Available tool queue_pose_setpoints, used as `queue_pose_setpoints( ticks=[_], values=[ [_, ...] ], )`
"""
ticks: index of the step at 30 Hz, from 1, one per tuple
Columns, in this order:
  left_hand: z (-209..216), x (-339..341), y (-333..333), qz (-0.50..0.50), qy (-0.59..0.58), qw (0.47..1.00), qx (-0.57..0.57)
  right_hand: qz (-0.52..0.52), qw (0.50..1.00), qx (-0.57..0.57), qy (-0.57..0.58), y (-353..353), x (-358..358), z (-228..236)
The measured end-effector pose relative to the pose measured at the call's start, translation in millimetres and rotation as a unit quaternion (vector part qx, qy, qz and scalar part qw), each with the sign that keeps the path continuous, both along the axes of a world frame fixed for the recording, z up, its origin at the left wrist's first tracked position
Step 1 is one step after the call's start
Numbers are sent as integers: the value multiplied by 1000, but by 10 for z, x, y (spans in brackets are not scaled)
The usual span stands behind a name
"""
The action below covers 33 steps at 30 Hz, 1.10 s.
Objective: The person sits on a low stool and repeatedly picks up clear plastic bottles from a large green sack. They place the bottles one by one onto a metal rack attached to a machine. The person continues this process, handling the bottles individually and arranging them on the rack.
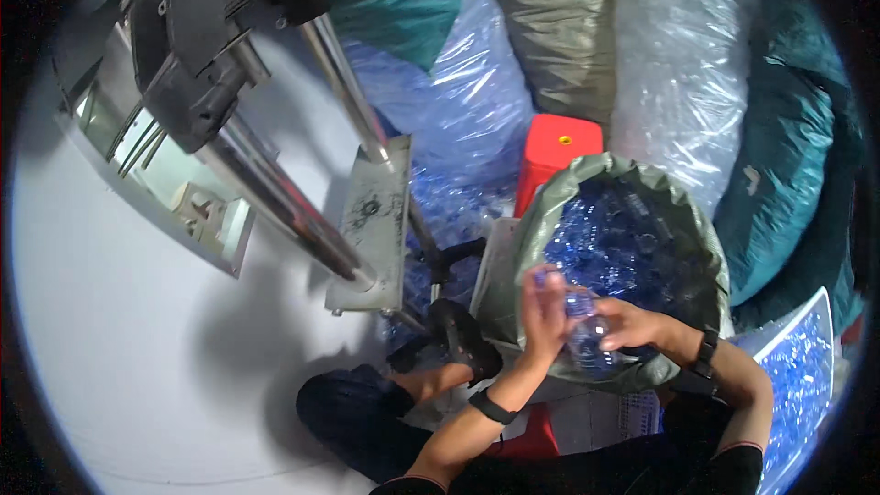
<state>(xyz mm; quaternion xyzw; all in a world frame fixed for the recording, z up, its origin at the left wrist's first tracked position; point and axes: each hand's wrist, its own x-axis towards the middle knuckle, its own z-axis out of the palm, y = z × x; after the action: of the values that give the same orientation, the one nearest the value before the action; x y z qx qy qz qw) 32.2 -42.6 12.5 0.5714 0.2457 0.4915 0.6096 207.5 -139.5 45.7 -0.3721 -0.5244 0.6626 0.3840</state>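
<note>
While our right grip [631, 323] pinches a clear bottle [591, 348] over the near edge of the green sack [539, 231], our left grip [543, 319] sits beside it; we can't tell if that one pinches too. Inside, shiny blue things [596, 236] blur together. Farther off, the sack hides part of a red stool [563, 147].

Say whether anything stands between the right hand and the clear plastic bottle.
Nothing visible does: the right hand has its fingers on the clear plastic bottle, at the near side of the open green sack.
</note>
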Motion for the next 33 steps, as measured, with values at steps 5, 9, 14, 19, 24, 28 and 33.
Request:
queue_pose_setpoints(
  ticks=[5,9,14,19,24,28,33],
  values=[
    [304,-307,219,33,-38,996,78,-94,863,416,-270,658,-275,699],
    [354,-604,278,41,5,993,108,-396,617,564,-380,1445,-86,1662],
    [228,-938,164,37,39,994,90,-535,515,555,-375,2238,-167,2611],
    [57,-1205,121,66,66,993,77,-510,559,550,-353,2464,-570,2743],
    [-21,-1305,126,59,64,995,53,-375,696,612,-36,2402,-794,2678],
    [-44,-1326,86,50,47,997,34,-612,618,487,71,2445,-658,2884],
    [-69,-1293,30,32,50,996,63,-671,554,454,-194,2917,-647,3014]
  ],
)
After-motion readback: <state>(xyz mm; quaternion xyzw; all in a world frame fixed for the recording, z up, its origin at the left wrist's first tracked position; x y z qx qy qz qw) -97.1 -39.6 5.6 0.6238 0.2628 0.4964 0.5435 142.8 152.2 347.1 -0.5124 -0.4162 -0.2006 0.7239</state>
